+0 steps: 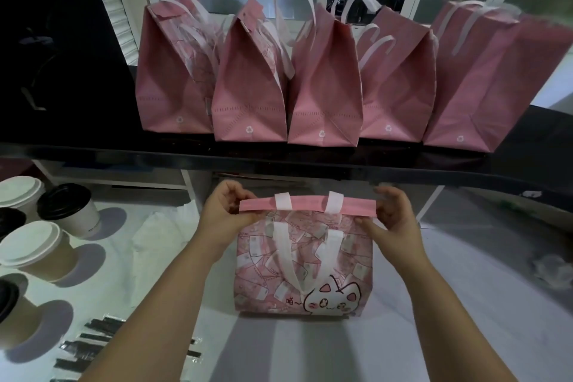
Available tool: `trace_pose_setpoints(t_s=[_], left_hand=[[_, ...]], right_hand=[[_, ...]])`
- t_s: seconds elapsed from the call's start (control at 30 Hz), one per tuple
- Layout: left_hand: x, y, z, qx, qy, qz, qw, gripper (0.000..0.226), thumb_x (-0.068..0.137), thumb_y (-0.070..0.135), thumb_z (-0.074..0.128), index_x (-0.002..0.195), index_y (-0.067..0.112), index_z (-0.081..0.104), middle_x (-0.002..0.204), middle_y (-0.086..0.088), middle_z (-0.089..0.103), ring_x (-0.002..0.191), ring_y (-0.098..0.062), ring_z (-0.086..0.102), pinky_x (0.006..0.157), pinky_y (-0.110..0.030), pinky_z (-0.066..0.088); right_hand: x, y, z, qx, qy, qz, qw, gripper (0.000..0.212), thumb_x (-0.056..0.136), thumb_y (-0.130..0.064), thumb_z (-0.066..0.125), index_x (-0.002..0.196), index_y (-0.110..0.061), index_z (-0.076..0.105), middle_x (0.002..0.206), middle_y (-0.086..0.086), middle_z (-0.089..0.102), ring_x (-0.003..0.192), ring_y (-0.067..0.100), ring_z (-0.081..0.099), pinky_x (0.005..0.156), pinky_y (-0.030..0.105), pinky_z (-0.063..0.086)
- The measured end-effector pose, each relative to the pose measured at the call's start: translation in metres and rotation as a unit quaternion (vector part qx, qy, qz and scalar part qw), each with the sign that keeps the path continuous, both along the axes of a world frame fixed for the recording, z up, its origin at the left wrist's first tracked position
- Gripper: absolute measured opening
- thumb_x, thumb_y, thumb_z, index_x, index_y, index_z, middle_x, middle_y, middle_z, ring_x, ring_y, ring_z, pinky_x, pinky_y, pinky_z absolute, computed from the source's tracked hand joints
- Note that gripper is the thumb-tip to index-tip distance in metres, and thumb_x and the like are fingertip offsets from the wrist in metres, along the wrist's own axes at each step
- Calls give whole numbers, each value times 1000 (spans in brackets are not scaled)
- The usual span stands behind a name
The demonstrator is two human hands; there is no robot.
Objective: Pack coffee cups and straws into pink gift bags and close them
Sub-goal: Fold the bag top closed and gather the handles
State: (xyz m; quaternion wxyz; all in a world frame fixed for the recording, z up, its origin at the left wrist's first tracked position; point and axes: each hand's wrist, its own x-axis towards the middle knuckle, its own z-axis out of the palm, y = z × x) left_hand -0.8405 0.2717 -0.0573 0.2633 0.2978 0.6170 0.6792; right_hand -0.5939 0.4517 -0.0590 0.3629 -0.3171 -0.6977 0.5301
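Straws (93, 347) in wrappers lie lower left on the worktop (310, 350); their number cannot be told. Beyond them stand five cups (31, 245), two white-lidded and three black-lidded, some cut by the frame edge. At centre, one bag (341, 270) with a cat print stands upright on the worktop, its top folded into a pink band (307, 205). Your left grip (228, 211) pinches the band's left end. Your right grip (390, 215), blurred, pinches its right end. One white handle (286, 257) hangs down the front. Behind, on a dark shelf (93, 146), five bags (322, 80) stand side by side.
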Motion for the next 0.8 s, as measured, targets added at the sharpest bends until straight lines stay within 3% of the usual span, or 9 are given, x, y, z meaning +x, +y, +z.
trace_pose_setpoints(t_s=[0.1, 0.2, 0.27, 0.3, 0.4, 0.5, 0.63, 0.7, 0.8], left_hand=[[3, 1, 9, -38, 68, -4, 997, 41, 65, 3, 86, 91, 24, 64, 85, 0, 70, 78, -11, 66, 67, -21, 55], [7, 0, 13, -53, 134, 2, 990, 33, 66, 8, 87, 84, 26, 67, 83, 6, 69, 75, -5, 64, 68, -16, 53], [9, -1, 14, -50, 155, 11, 987, 35, 66, 5, 86, 85, 26, 66, 83, 8, 69, 76, -4, 63, 69, -14, 51], [10, -2, 13, -50, 161, 15, 986, 37, 66, 3, 85, 86, 27, 66, 84, 9, 69, 77, -3, 63, 69, -15, 51], [11, -5, 9, -62, 173, 36, 982, 40, 67, 3, 85, 86, 32, 65, 86, 12, 69, 81, -4, 64, 71, -16, 51], [13, -5, 6, -63, 179, 41, 981, 41, 67, 7, 85, 87, 37, 65, 88, 14, 69, 82, -4, 64, 73, -14, 50], [15, -8, 7, -50, 184, 27, 981, 36, 70, 14, 85, 88, 37, 65, 88, 15, 69, 83, -2, 63, 72, -9, 47], [16, -9, 7, -54, 193, 14, 980, 40, 70, 9, 84, 89, 38, 65, 89, 16, 69, 84, -2, 63, 73, -12, 48], [16, -11, 7, -68, 199, 0, 978, 50, 66, 0, 82, 89, 41, 66, 90, 18, 69, 85, -1, 63, 76, -21, 49]], right_hand=[[4, 7, 28, 189, -142, 88, 968, 80, 82, -7, 73, 131, -60, 37, 121, -30, 53, 114, -4, 51, 90, 21, 50], [-10, 7, 55, 372, -314, 188, 853, 82, 86, -4, 60, 138, -58, 27, 157, -17, 15, 140, 17, 24, 111, 43, 31], [-19, 4, 66, 420, -404, 228, 780, 79, 86, -3, 55, 137, -56, 27, 160, -18, -4, 143, 21, 11, 114, 50, 22], [-22, 3, 71, 426, -419, 238, 765, 75, 85, -3, 54, 135, -54, 31, 160, -17, -4, 143, 21, 10, 115, 50, 22], [-25, 5, 82, 419, -392, 254, 779, 47, 83, -11, 60, 114, -43, 45, 159, -9, 15, 141, 20, 18, 108, 39, 30], [-28, 11, 89, 394, -377, 265, 795, 33, 79, -23, 69, 103, -37, 52, 146, -11, 37, 131, 15, 32, 98, 27, 33], [-35, 23, 100, 394, -355, 257, 808, 18, 82, -36, 72, 83, -29, 55, 116, -3, 59, 109, 15, 51, 91, 35, 47], [-38, 31, 103, 347, -314, 239, 851, 18, 88, -35, 68, 82, -19, 64, 101, 0, 64, 96, 16, 59, 86, 36, 49], [-37, 37, 104, 158, -212, 189, 946, 24, 93, -35, 60, 93, -14, 72, 92, -5, 72, 85, 5, 66, 79, 27, 48]])
